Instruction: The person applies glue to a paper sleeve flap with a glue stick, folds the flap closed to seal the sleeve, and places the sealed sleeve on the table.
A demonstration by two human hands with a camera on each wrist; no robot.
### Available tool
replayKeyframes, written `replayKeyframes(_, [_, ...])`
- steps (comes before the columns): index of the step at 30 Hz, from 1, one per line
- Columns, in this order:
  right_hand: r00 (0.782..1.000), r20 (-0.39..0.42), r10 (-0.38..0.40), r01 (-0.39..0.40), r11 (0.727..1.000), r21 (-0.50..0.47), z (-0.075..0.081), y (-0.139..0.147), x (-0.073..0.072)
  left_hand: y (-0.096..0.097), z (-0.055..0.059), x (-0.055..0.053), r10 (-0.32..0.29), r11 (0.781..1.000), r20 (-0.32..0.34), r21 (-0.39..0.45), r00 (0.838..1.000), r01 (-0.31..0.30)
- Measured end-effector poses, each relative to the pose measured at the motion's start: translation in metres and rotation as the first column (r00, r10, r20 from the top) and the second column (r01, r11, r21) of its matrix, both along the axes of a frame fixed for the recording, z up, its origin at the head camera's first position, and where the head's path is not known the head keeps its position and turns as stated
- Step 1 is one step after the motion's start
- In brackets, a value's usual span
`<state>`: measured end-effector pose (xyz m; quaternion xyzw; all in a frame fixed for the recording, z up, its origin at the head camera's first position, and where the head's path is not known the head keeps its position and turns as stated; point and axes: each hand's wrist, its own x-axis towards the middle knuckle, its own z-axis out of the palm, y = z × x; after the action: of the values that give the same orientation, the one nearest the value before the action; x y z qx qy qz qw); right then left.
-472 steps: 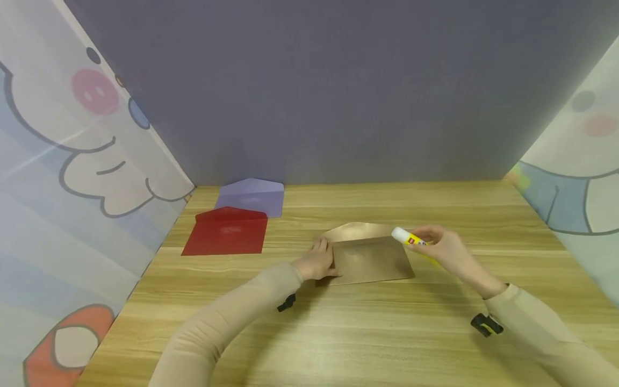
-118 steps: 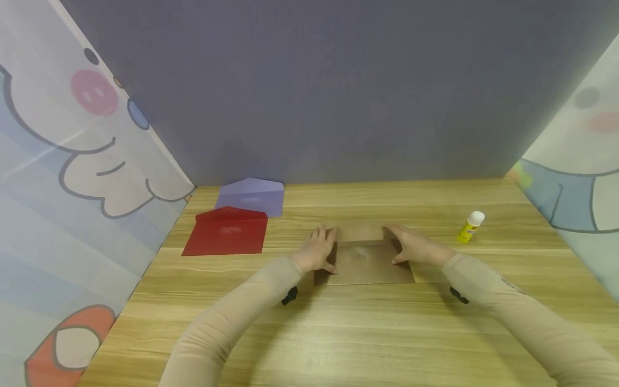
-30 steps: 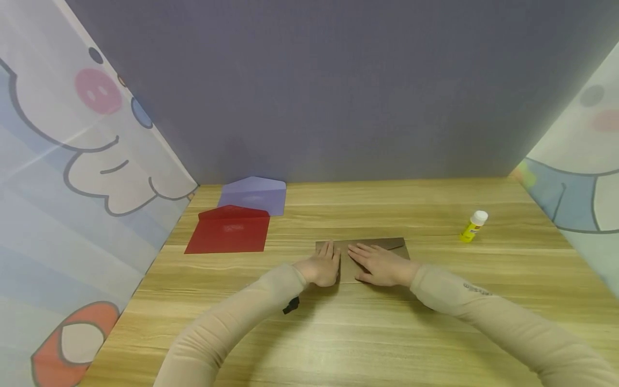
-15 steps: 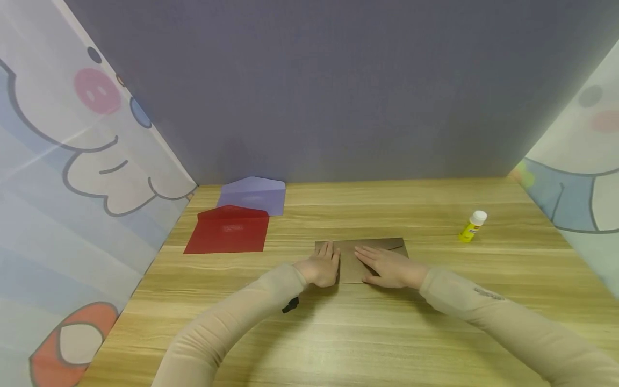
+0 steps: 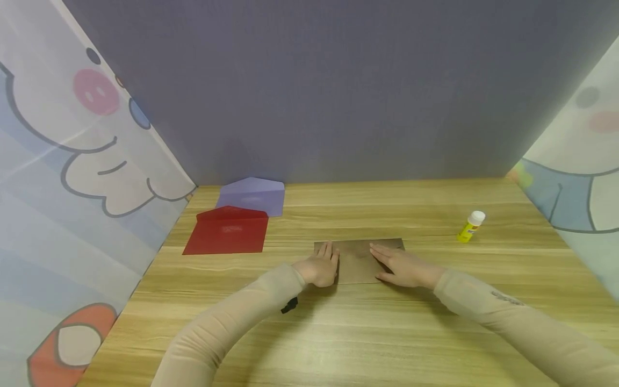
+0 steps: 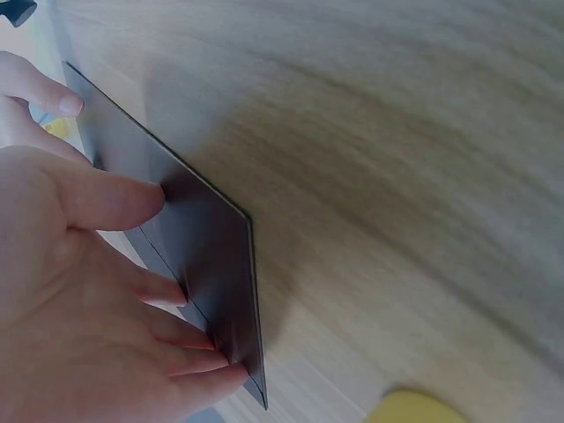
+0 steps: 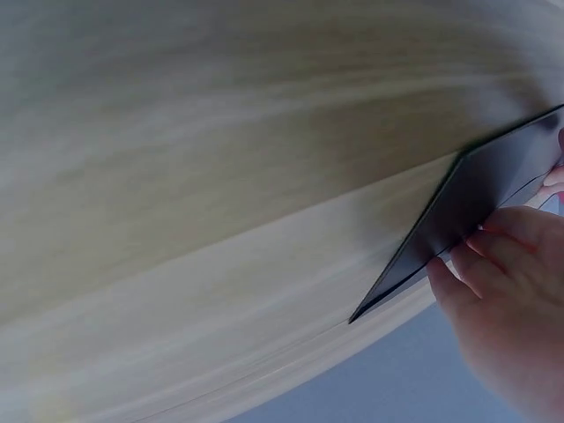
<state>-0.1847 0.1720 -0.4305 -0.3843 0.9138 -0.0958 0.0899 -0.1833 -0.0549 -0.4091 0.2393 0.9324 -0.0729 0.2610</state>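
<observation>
Rising at your far left is a pale printed panel point(image 5: 82, 177) with a cartoon pink snout, beside the wood-grain table point(image 5: 348, 333). Next to it, on the tabletop, a red envelope point(image 5: 224, 239) lies flat with its flap opened away from you, and just behind it, slightly further right, a lilac envelope point(image 5: 251, 201) lies the same way, its near left corner overlapped by the red one. Your left hand point(image 5: 319, 268) comes next, a beige sleeve point(image 5: 232, 322) behind it, its straight fingers close together and resting on the left end of the brown envelope point(image 5: 356, 271). That envelope lies flat on the table between your hands, its flap folded down over its face. Your right hand point(image 5: 402, 268) rests on its right end, fingers stretched out and side by side, thumb spread away from them. Further right, well apart from that hand, a yellow glue stick point(image 5: 470, 228) with a white cap stands on the table. Another printed panel point(image 5: 575, 183) closes off the far right.
</observation>
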Motion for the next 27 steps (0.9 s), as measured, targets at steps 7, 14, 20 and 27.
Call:
replayKeyframes(7, [1.000, -0.001, -0.012, 0.012, 1.000, 0.021, 0.005, 0.000, 0.000, 0.000, -0.002, -0.001, 0.003, 1.000, -0.007, -0.001, 1.000, -0.003])
replayKeyframes(14, [0.999, -0.030, -0.011, 0.013, 0.998, 0.062, 0.011, -0.008, 0.003, -0.001, -0.002, 0.000, -0.007, 1.000, -0.009, 0.002, 1.000, 0.007])
replayKeyframes(20, [0.998, -0.048, 0.036, -0.032, 0.997, 0.070, 0.011, -0.023, 0.003, -0.001, -0.002, 0.000, -0.003, 1.000, -0.010, -0.001, 1.000, 0.003])
replayKeyframes(27, [0.994, -0.062, 0.087, -0.082, 0.993, 0.084, 0.010, -0.038, 0.000, 0.001, -0.002, -0.001, -0.012, 1.000, -0.026, -0.023, 1.000, 0.011])
